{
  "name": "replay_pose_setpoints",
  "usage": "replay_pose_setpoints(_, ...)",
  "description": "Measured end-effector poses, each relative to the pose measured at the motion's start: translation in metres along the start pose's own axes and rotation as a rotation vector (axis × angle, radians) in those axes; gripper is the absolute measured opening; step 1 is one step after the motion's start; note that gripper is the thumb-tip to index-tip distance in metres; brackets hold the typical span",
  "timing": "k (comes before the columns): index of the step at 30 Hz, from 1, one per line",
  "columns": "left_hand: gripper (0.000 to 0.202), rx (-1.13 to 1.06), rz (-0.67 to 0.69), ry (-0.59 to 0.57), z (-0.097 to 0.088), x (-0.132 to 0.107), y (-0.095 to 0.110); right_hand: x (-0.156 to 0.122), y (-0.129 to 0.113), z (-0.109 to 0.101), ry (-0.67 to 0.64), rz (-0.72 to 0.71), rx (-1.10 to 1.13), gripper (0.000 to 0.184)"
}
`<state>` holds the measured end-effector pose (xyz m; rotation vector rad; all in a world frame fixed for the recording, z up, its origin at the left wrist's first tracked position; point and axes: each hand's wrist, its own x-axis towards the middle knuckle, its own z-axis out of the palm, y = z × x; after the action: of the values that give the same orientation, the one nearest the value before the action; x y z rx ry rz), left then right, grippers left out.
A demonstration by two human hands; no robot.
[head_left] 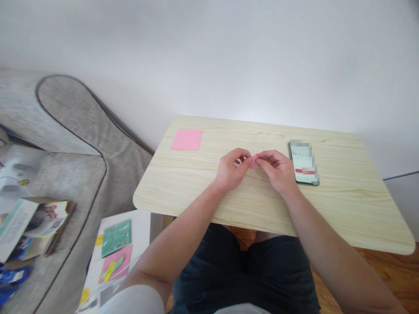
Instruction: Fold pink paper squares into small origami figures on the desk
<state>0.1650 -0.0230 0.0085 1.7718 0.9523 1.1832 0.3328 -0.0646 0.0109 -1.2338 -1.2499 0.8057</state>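
A small folded piece of pink paper (254,161) is pinched between my two hands above the middle of the table. My left hand (233,169) grips its left side between thumb and fingertips. From the other side, the thumb and index finger of my right hand (276,169) hold it too. The fingers partly hide the paper, so its exact folded shape is unclear. A flat stack or sheet of pink square paper (187,139) lies at the table's far left. Just right of my right hand lies a phone (303,163) with its screen lit.
The light wood table (347,200) stands against a white wall. At left is a grey sofa (121,174) with an opened carton (39,226). A white surface below the table's left end bears a green packet (116,237), pink paper (124,257) and a cable.
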Motion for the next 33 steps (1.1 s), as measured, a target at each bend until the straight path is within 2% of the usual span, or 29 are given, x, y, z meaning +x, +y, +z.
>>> replay_pose_setpoints(7, 0.01, -0.072, -0.048, -0.032, -0.002, 0.001, 0.001, 0.0, 0.006, -0.002, -0.07, 0.038, 0.032, 0.026)
replay_pose_setpoints(11, 0.007, -0.073, -0.032, -0.036, -0.004, 0.002, 0.003, 0.0, 0.006, -0.005, -0.123, 0.018, -0.054, 0.03)
replay_pose_setpoints(15, 0.007, -0.09, -0.039, -0.046, -0.005, 0.004, 0.001, 0.002, 0.003, -0.012, -0.195, -0.049, -0.188, 0.026)
replay_pose_setpoints(18, 0.007, -0.104, -0.031, -0.054, -0.004, 0.004, -0.001, 0.003, 0.002, -0.015, -0.223, -0.05, -0.208, 0.023)
replay_pose_setpoints(24, 0.014, -0.118, -0.068, -0.057, -0.004, 0.005, -0.005, 0.004, 0.001, -0.017, -0.198, -0.035, -0.206, 0.026)
replay_pose_setpoints(30, 0.009, -0.178, -0.087, -0.112, -0.004, 0.005, -0.006, 0.004, 0.001, -0.016, -0.185, -0.035, -0.196, 0.026)
replay_pose_setpoints(33, 0.01, -0.17, -0.08, -0.099, -0.003, 0.005, -0.005, 0.003, 0.002, -0.016, -0.146, -0.05, -0.246, 0.027)
